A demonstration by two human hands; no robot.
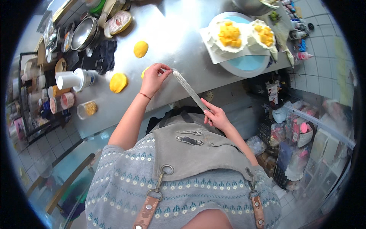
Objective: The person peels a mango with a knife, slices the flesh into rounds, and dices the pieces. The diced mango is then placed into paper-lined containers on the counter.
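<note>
My right hand grips the lower end of a long knife, apparently serrated, with its blade slanting up to the left. White residue, probably cream, coats the blade towards the tip. At that tip, the thumb and fingers of my left hand are pinched together. Behind the left hand, a yellow piece is mostly hidden. Two more rounded yellow pieces, perhaps mango cheeks, lie on the steel table: one farther back and one to the left.
A blue-and-white turntable at back right carries a white board with two cream-covered portions topped by yellow cubes. Steel bowls, a cut citrus fruit, a white tub and a clear cup line the left.
</note>
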